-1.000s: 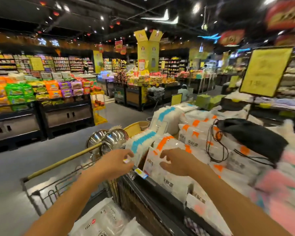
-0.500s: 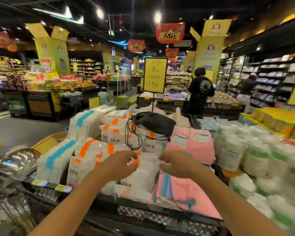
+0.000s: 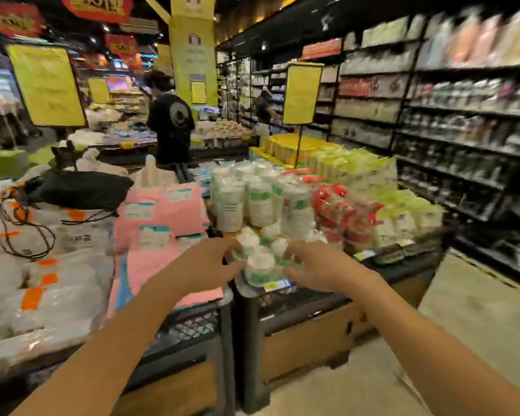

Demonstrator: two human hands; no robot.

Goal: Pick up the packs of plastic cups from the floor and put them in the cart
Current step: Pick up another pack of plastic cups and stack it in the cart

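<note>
Both bare arms are being stretched forward over the edge of a black display stand [image 3: 309, 298] in a shop aisle. The left hand [image 3: 206, 262] and the right hand [image 3: 314, 265] are being held on either side of a pack of white plastic cups with green bands [image 3: 260, 262], which is lying on its side at the front edge of the stand. The fingers of both hands are being curled loosely beside the pack; whether the pack is really being gripped cannot be told, because the picture is blurred. Behind it, more upright stacks of white cups with green labels [image 3: 258, 202] are being displayed. Flat pink packages [image 3: 162, 217] are lying to the left.
</note>
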